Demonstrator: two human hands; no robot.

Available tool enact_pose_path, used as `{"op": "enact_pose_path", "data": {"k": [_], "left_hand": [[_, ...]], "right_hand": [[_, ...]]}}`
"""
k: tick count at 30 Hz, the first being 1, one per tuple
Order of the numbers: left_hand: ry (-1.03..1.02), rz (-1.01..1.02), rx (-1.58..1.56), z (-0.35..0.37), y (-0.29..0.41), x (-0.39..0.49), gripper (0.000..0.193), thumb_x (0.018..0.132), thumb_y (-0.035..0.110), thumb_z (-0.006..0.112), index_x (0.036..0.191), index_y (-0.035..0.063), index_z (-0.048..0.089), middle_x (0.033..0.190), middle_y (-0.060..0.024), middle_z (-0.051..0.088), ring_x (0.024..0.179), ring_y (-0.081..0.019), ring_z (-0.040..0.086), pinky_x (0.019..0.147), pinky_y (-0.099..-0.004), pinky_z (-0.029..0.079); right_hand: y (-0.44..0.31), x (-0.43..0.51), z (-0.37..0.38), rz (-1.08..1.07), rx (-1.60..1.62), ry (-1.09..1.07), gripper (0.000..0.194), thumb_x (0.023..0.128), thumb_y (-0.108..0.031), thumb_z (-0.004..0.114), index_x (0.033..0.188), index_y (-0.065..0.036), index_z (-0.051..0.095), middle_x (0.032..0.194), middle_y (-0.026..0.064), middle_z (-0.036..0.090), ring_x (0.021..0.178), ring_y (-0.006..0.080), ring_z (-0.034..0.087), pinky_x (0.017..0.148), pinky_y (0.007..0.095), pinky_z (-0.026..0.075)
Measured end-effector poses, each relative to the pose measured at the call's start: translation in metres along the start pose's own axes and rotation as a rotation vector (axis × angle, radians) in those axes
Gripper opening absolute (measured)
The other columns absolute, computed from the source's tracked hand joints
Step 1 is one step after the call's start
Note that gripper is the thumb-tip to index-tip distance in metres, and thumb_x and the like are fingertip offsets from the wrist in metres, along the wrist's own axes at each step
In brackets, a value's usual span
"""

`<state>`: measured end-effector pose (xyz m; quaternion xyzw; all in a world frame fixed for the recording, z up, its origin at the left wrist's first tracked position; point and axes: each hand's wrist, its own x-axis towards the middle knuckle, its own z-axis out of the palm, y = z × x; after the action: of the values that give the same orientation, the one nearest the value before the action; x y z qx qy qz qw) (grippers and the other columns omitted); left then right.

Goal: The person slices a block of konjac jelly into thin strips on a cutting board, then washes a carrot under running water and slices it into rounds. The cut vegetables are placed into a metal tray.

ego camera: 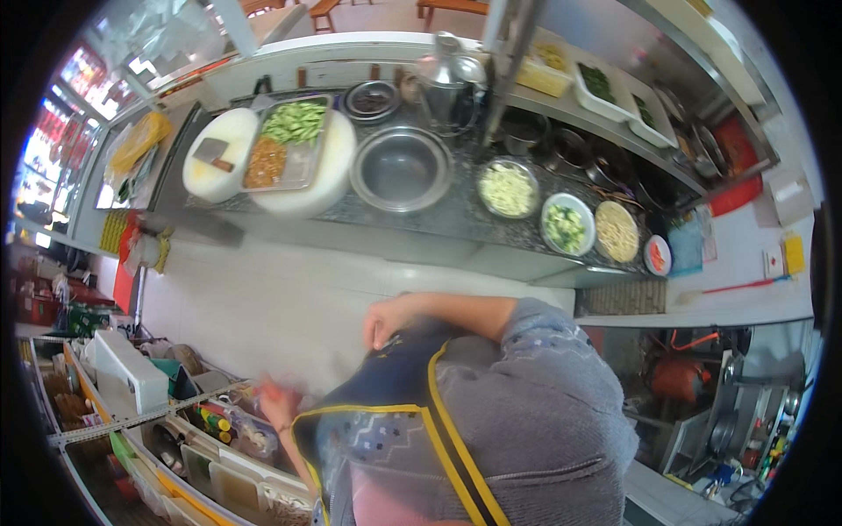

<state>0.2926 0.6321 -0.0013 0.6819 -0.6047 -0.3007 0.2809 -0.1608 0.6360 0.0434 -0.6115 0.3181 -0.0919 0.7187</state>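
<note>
My right hand (pixel 388 322), its fingers curled, is held in front of the dark blue apron (pixel 408 368); whether anything is in it is hidden. Low at the left, my left hand (pixel 277 398) is blurred beside a reddish thing and the shelf with bagged goods (pixel 253 437). On the counter ahead, a metal tray (pixel 302 164) of sliced green vegetable and brown chopped food rests on a round white cutting board (pixel 339 148). A cleaver (pixel 212 151) lies on another white board (pixel 227 125) to its left. An empty steel basin (pixel 402 169) stands to the tray's right.
Bowls of shredded vegetable (pixel 506 189), green pieces (pixel 566 225), pale strips (pixel 617 231) and red pieces (pixel 658 255) line the counter's right part. A metal pitcher (pixel 450 92) stands at the back. Shelves with containers (pixel 230 486) are at lower left; a white foam box (pixel 131 371) sits above them.
</note>
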Motion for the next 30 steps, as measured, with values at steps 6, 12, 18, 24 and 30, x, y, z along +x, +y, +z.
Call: {"op": "enact_pose_path", "data": {"k": [6,12,18,24,30], "left_hand": [[0.433,-0.097,-0.307,-0.042,0.072,0.156,0.066,0.089,0.016,0.064,0.149,0.0031,0.039,0.109,-0.0162,0.064,0.090,-0.0315,0.065,0.090,-0.0484,0.054],[0.502,-0.319,-1.106,-0.079,0.062,0.268,0.034,0.095,0.029,0.065,0.118,0.0084,0.051,0.088,-0.0074,0.057,0.071,-0.0233,0.058,0.078,-0.0517,0.056],[0.699,-0.521,-1.467,-0.105,-0.009,0.331,0.040,0.093,0.043,0.067,0.116,0.0157,0.049,0.103,-0.0057,0.055,0.088,-0.0263,0.058,0.082,-0.0528,0.054],[0.515,-0.477,-1.397,-0.079,-0.042,0.458,0.035,0.094,0.047,0.061,0.103,0.0157,0.049,0.079,-0.0037,0.054,0.082,-0.0270,0.059,0.077,-0.0448,0.051],[0.157,-0.515,-1.223,-0.047,0.003,0.649,0.033,0.098,0.045,0.059,0.111,0.0149,0.054,0.096,0.0000,0.055,0.092,-0.0163,0.056,0.079,-0.0382,0.050]], "right_hand": [[-0.029,0.063,-0.078,0.038,-0.104,-0.007,0.044,0.100,-0.049,0.059,0.103,-0.010,0.078,0.093,0.0021,0.074,0.080,0.0118,0.063,0.076,0.0295,0.051],[-0.068,0.177,-0.202,0.131,-0.071,0.072,0.042,0.094,-0.047,0.066,0.096,-0.006,0.078,0.089,0.0031,0.074,0.084,0.0141,0.067,0.078,0.0319,0.052],[-0.142,0.315,-0.320,-0.142,-0.451,0.450,0.029,0.090,-0.031,0.070,0.096,-0.003,0.075,0.093,0.0151,0.074,0.087,0.0294,0.070,0.078,0.0405,0.054],[-0.194,0.431,-0.419,0.156,-1.064,0.948,0.036,0.086,-0.035,0.074,0.105,-0.004,0.071,0.100,0.0197,0.064,0.095,0.0377,0.064,0.079,0.0504,0.053],[-0.189,0.509,-0.465,0.352,-0.889,1.270,0.055,0.081,-0.039,0.079,0.120,-0.006,0.060,0.107,0.0191,0.061,0.102,0.0401,0.059,0.085,0.0510,0.052]]}}
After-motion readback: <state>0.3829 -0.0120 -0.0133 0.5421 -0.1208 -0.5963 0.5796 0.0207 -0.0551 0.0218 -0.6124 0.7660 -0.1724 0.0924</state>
